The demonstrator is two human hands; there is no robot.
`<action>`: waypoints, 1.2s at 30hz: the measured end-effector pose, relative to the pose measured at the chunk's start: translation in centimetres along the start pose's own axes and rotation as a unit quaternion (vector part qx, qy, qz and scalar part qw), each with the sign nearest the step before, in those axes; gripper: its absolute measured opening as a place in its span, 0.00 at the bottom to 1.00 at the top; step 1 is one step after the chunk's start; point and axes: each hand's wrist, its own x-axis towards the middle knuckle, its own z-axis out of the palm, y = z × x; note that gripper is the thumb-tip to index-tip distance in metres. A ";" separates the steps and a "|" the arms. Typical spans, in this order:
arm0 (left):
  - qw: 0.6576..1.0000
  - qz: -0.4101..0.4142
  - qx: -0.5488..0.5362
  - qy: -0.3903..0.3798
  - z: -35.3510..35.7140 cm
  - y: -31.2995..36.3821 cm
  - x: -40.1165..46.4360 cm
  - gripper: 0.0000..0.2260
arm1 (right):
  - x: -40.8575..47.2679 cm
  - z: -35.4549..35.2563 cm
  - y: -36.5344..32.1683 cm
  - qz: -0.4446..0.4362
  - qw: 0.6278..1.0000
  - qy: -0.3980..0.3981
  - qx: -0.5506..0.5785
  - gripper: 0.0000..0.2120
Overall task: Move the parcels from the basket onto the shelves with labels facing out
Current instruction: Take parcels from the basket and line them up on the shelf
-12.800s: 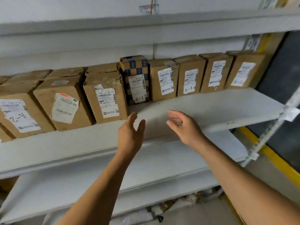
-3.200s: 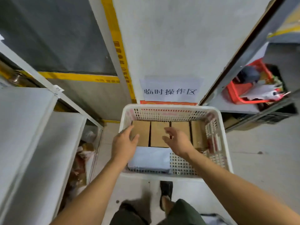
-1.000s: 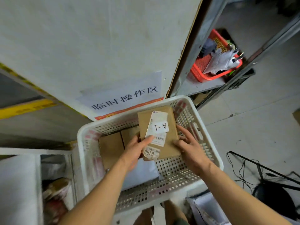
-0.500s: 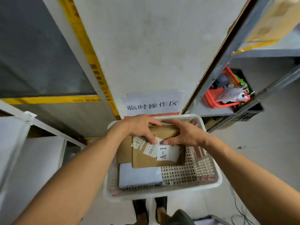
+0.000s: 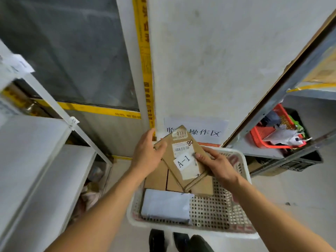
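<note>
Both hands around tilted brown parcel, "A-1" label up

A brown cardboard parcel carries white labels, one printed "A-1" in black, plus a red handwritten mark. The basket is white with a pattern of small holes. A pale grey-blue packet lies at its 7 o'clock corner. Yellow tape with dark print runs down the grey wall. A red tray sits at 3 o'clock.
</note>
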 end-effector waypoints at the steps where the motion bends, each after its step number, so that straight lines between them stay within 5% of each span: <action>1: 0.998 -0.045 -0.047 -0.016 0.5 -1.0 -1.3 0.27 | 0.3 0.7 0.3 -0.002 1.000 0.007 0.021 0.25; 4: 0.976 -0.127 -0.166 -0.060 2.1 -2.5 -4.3 0.16 | 1.4 3.3 0.4 -0.011 0.998 -0.005 0.055 0.25; 8: 0.964 -0.128 -0.230 0.039 1.7 -3.1 -5.7 0.25 | 2.0 6.5 -0.2 -0.047 0.997 -0.058 0.015 0.24; 12: 0.951 -0.142 -0.258 0.097 -1.1 -2.2 -8.6 0.20 | 2.2 8.1 -1.6 -0.088 0.984 -0.135 -0.079 0.26; 16: 0.943 -0.129 -0.251 0.175 -3.5 -2.7 -11.5 0.24 | 0.9 10.8 -5.0 -0.116 0.962 -0.193 -0.155 0.11; 22: 0.920 -0.113 -0.233 0.294 -9.1 -3.1 -16.5 0.27 | -0.7 17.1 -8.3 -0.178 0.916 -0.277 -0.228 0.22; 36: 0.863 -0.061 -0.168 0.473 -24.5 -10.3 -27.5 0.27 | -8.8 39.4 -13.0 -0.265 0.876 -0.362 -0.180 0.25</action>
